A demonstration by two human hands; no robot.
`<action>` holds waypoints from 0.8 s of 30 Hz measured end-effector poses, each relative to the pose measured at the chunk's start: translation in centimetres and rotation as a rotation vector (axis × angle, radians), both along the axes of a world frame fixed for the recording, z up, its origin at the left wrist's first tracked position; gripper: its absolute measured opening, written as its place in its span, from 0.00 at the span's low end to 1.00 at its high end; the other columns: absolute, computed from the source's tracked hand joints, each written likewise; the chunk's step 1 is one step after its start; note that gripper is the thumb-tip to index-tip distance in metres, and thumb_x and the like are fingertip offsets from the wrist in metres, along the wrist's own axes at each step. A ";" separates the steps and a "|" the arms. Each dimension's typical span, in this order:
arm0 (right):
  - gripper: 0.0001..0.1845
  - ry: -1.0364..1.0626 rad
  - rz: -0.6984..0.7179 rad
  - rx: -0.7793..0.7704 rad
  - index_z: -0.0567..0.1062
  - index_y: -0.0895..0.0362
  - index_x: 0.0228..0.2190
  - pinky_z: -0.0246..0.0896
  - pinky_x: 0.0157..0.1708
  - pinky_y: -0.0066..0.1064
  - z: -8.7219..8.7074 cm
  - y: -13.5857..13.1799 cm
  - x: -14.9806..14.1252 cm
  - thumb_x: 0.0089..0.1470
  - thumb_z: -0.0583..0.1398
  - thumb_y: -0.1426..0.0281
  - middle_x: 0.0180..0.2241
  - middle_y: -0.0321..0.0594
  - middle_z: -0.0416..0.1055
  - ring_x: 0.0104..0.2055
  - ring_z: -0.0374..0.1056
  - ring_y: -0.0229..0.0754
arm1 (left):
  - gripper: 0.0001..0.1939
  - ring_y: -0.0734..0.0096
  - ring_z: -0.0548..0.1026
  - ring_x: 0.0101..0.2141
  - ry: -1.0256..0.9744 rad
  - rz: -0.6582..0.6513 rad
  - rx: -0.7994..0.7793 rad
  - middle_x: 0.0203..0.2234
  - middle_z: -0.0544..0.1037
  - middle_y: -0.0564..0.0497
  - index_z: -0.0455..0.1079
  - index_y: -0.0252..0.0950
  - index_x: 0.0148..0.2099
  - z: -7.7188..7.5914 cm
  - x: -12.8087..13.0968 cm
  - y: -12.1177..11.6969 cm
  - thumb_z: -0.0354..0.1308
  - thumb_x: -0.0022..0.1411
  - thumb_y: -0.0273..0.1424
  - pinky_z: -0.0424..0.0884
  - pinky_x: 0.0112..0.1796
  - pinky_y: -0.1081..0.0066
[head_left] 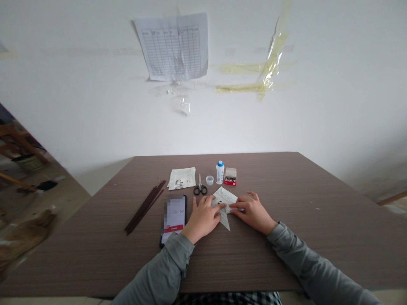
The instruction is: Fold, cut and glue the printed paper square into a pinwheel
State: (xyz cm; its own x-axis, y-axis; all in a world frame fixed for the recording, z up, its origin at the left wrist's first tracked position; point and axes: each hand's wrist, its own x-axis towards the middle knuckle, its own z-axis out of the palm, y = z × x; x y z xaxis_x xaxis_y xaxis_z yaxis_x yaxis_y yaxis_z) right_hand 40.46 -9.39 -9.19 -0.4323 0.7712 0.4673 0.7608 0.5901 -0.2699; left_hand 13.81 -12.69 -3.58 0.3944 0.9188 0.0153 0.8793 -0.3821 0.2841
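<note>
Just beyond folded paper (226,197), box (230,183) holds bits (230,178).

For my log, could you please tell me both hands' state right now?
Left hand: open, touching the folded paper.
Right hand: touching the paper; grip unclear.

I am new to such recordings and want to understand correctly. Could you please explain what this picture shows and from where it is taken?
There is no machine here: a person works with two bare hands. The camera sits on their head, looking forward and down. The left hand and right hand both touch a folded paper on the brown table; whether the right one pinches it is hard to tell. Around them lie a phone, dark sticks, printed sheets and scissors. Farther back are a small translucent cup, a blue-capped bottle and a red-and-white box.
</note>
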 end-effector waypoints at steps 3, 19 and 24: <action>0.06 -0.005 -0.007 -0.016 0.99 0.40 0.45 0.79 0.74 0.58 0.0 0.0 0.0 0.74 0.77 0.65 0.40 0.36 0.91 0.45 0.90 0.54 | 0.30 0.32 0.74 0.84 0.011 -0.007 -0.018 0.83 0.81 0.39 0.87 0.54 0.81 0.1 0.0 0.1 0.66 0.87 0.24 0.58 0.84 0.09; 0.08 -0.004 0.009 -0.016 1.00 0.41 0.46 0.77 0.76 0.62 -0.6 0.1 0.0 0.77 0.76 0.64 0.41 0.39 0.91 0.47 0.89 0.54 | 0.28 0.32 0.74 0.85 0.034 0.001 -0.015 0.84 0.80 0.39 0.90 0.55 0.78 0.6 0.2 -0.3 0.66 0.88 0.24 0.59 0.84 0.09; 0.08 -0.006 -0.002 -0.036 1.00 0.40 0.47 0.77 0.77 0.64 -0.6 0.1 0.0 0.75 0.77 0.66 0.41 0.37 0.92 0.47 0.90 0.55 | 0.28 0.32 0.74 0.84 0.022 0.012 -0.034 0.84 0.80 0.40 0.90 0.55 0.77 0.7 0.3 -0.2 0.65 0.88 0.24 0.57 0.85 0.08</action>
State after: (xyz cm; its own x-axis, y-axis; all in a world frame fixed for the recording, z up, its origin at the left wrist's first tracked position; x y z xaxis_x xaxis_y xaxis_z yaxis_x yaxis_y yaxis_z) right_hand 40.48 -9.31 -9.75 -0.4334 0.7884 0.4365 0.7639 0.5784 -0.2862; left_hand 14.08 -12.94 -2.85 0.3828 0.9235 -0.0241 0.8900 -0.3617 0.2776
